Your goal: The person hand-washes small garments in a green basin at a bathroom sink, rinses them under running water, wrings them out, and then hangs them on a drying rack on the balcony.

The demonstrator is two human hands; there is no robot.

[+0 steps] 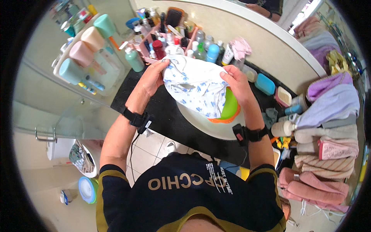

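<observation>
A white cloth garment [194,84] with small blue prints hangs spread between my two hands, above the washbasin. My left hand [154,76] pinches its upper left edge between thumb and fingers. At the upper right edge, my right hand [237,82] grips the fabric the same way. Below the cloth is a green and orange plastic basin [230,106], partly covered from view. It sits in the white washbasin [194,123], which is set in a black countertop [158,113]. A dark strap with a small device is on each of my wrists.
Bottles and a pink organizer [145,46] crowd the counter's back, by a green pump bottle [134,60]. Cups hang from a wall rack [108,78] at left. Soap boxes [265,84] line the right side, near hanging towels [327,104]. A mirror [261,11] is above.
</observation>
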